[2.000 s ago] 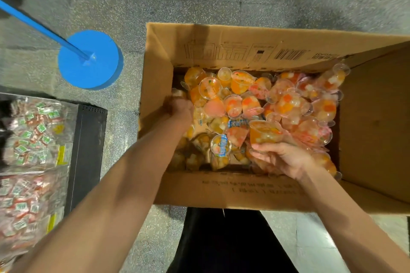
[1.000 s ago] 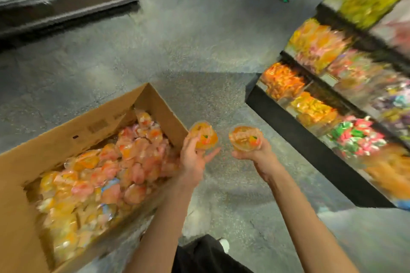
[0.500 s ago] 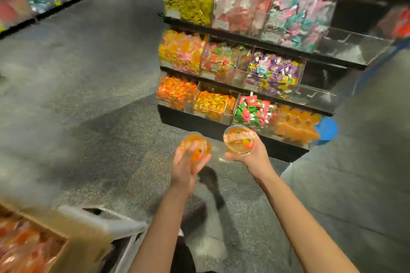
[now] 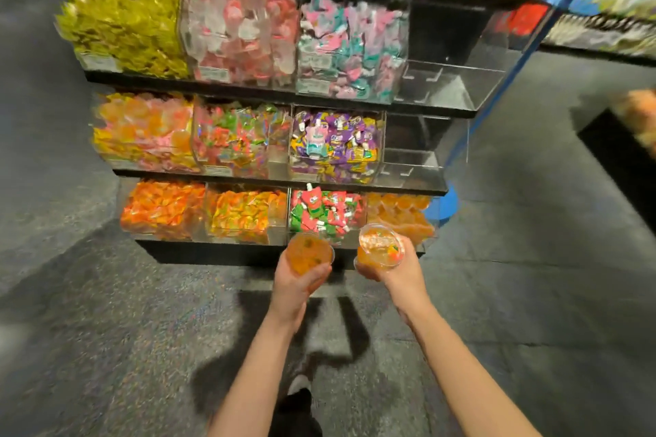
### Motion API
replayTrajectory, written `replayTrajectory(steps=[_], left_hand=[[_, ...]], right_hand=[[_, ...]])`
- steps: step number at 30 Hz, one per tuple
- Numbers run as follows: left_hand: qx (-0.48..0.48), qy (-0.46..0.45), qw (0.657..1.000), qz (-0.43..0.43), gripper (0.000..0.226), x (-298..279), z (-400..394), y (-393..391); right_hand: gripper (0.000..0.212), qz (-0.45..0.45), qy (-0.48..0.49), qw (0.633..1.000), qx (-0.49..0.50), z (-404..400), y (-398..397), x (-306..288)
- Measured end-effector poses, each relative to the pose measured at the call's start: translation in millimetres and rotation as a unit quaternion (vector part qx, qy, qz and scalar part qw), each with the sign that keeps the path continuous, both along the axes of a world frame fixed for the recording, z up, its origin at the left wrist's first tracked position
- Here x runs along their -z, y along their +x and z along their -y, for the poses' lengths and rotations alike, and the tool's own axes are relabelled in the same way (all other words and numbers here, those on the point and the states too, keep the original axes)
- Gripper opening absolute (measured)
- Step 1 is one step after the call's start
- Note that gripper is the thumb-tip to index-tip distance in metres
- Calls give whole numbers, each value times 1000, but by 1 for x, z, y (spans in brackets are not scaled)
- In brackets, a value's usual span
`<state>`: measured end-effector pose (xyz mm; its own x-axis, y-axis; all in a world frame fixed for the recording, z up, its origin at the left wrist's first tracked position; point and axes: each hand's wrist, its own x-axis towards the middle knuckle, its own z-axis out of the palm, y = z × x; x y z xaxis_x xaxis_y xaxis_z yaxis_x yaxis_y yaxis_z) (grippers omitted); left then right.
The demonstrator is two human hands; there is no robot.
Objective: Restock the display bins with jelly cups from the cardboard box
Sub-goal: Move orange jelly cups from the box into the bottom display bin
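jelly cup (image 4: 308,256) in left grip (image 4: 294,286), another (image 4: 380,248) – right grip (image 4: 401,271)

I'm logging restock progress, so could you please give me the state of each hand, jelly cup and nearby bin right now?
Left hand: grips a jelly cup.
Right hand: grips a jelly cup.
Left jelly cup: sealed, held, not yet binned.
Right jelly cup: sealed, tilted, held just before the orange cup bin.
Orange cup bin: bottom row, far right, partly filled.
Middle-row right bin: looks empty.
Top-row right bin: looks empty.
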<state>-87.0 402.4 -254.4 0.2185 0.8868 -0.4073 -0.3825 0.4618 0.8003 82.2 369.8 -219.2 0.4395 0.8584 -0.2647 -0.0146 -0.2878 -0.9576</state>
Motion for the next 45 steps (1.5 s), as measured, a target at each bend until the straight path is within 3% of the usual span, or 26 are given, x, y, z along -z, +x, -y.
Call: replayTrajectory(steps=[4, 7, 10, 12, 14, 16, 19, 21, 25, 28, 32, 35, 39, 41, 43, 45], left_hand=[[33, 11, 999, -33, 75, 2, -48, 55], [40, 20, 996, -81, 70, 11, -73, 98], [38, 40, 990, -128, 73, 23, -94, 145], [41, 44, 986, -153, 75, 35, -107, 178], [27, -2, 990, -138, 68, 52, -121, 214], [-12, -77, 995, -67, 54, 71, -134, 254], [-82, -152, 984, 39, 31, 100, -147, 296], [-107, -187, 975, 62, 28, 131, -158, 320], [-109, -206, 972, -8, 24, 203, -186, 350], [-141, -241, 959, -46, 36, 257, -207, 360], [-181, -237, 952, -63, 44, 306, -235, 371], [-160, -209, 963, -51, 57, 342, -249, 377], [-121, -163, 978, -42, 22, 374, -263, 386], [-96, -141, 983, -64, 7, 383, -269, 388], [-90, -130, 984, -86, 12, 394, -277, 387], [-81, -119, 985, -99, 12, 403, -286, 387]], right_hand=[[65, 16, -19, 1000, 11, -35, 54, 7], [77, -24, -37, 999, 10, -51, 93, 23], [86, -163, -33, 986, 11, -66, 132, 37], [77, -266, -24, 964, 12, -76, 161, 49], [77, -316, -24, 948, 9, -91, 193, 69], [78, -323, -57, 945, 17, -108, 226, 94], [43, -317, -82, 944, 33, -129, 263, 137], [35, -305, -91, 947, 52, -144, 287, 172], [25, -273, -133, 951, 66, -176, 313, 242], [16, -275, -171, 941, 100, -202, 323, 298], [39, -293, -185, 930, 124, -236, 331, 357], [41, -301, -154, 936, 99, -264, 333, 387], [53, -258, -142, 951, 97, -286, 332, 424], [42, -236, -129, 959, 88, -291, 333, 431], [31, -250, -113, 959, 72, -297, 336, 434], [33, -245, -110, 959, 92, -302, 340, 439]])
